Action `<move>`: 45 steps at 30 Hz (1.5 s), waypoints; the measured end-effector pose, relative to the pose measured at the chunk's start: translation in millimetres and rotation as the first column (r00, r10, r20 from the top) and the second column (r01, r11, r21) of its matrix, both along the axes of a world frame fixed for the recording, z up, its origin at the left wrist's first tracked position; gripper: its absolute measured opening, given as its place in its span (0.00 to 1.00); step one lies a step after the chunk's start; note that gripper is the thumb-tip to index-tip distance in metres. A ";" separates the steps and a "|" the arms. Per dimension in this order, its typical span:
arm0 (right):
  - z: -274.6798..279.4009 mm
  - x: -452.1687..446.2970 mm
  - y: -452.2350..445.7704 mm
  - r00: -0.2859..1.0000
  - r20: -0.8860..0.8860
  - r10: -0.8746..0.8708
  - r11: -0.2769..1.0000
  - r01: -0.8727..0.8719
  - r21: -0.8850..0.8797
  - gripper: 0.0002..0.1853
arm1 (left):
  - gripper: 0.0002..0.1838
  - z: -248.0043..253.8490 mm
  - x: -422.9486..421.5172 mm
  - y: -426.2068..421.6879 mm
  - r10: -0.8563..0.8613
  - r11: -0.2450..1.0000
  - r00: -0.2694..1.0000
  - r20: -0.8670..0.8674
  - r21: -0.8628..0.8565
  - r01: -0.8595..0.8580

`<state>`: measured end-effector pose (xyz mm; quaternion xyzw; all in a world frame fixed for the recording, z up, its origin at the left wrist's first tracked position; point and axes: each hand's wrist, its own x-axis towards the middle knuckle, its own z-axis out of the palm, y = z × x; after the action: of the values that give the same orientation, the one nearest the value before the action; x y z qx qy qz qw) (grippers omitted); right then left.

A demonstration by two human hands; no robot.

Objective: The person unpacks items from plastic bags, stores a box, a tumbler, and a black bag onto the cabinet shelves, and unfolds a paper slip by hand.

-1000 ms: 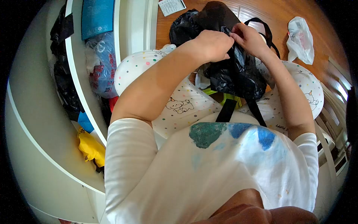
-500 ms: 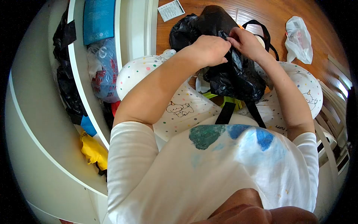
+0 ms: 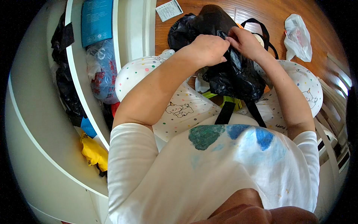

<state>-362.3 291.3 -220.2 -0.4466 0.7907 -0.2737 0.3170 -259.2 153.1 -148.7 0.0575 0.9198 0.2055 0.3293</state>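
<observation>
A crumpled black plastic bag [image 3: 235, 80] lies across my lap, between my knees. My left hand [image 3: 210, 48] is closed on its upper part, fingers curled under and partly hidden. Close beside it, the fingertips of my right hand [image 3: 244, 42] pinch the same bag, almost touching the left. Beyond my hands the dark plastic spreads over the floor. Two black straps [image 3: 225, 112] run out from under the bag toward my stomach, near some yellow-green material [image 3: 232, 101]. Behind my right hand a black strap loop [image 3: 263, 31] stands up.
At left is an open drawer or cabinet [image 3: 71, 74] with a blue package [image 3: 97, 22], a clear bag of things [image 3: 102, 71] and a yellow bag [image 3: 93, 151]. On the wooden floor lie a printed white card [image 3: 169, 10] and a white plastic bag [image 3: 298, 39]. A slatted rack stands at right.
Both hands keep almost the same place and grip on the black bag. The view has shifted very slightly.
</observation>
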 end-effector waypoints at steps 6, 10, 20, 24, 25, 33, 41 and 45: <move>-4.5 0.6 1.9 0.999 -0.036 0.015 1.000 -0.016 -0.026 0.12 | 0.20 -4.7 2.0 -1.0 0.007 1.000 0.999 -0.042 0.015 -0.007; -6.1 0.5 1.8 0.999 -0.049 0.016 1.000 -0.016 -0.003 0.13 | 0.19 -5.6 2.2 -0.4 0.013 1.000 0.999 -0.045 0.018 -0.012; -1.5 -0.3 1.6 0.998 -0.049 0.042 0.999 -0.041 0.007 0.13 | 0.19 -6.7 4.5 -0.7 0.005 1.000 0.997 -0.081 0.014 -0.004; -11.0 -0.8 4.5 0.998 -0.049 0.036 0.999 -0.037 -0.028 0.13 | 0.20 -10.3 3.9 0.7 -0.018 1.000 0.998 -0.065 -0.018 0.017; -11.5 -1.5 4.6 0.998 -0.054 0.046 0.998 -0.047 -0.032 0.13 | 0.19 -12.1 4.8 -0.6 -0.014 1.000 0.996 -0.091 0.007 0.014; -14.4 -1.5 4.6 0.998 -0.051 0.033 0.999 -0.034 -0.017 0.14 | 0.20 -8.8 3.6 0.5 -0.039 0.999 0.993 -0.111 -0.029 0.036; 6.7 0.8 -1.3 0.998 -0.064 0.001 0.997 0.004 0.083 0.15 | 0.21 -6.6 3.8 3.0 0.019 0.999 0.997 -0.070 -0.030 -0.022; 4.0 1.4 -1.3 0.996 -0.089 0.003 0.996 0.005 0.090 0.15 | 0.21 -8.5 4.1 1.3 0.009 1.000 0.995 -0.100 -0.013 -0.010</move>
<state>-360.8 290.0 -216.2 -0.4434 0.8156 -0.2177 0.3012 -255.0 154.4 -157.1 0.0612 0.9367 0.1976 0.2824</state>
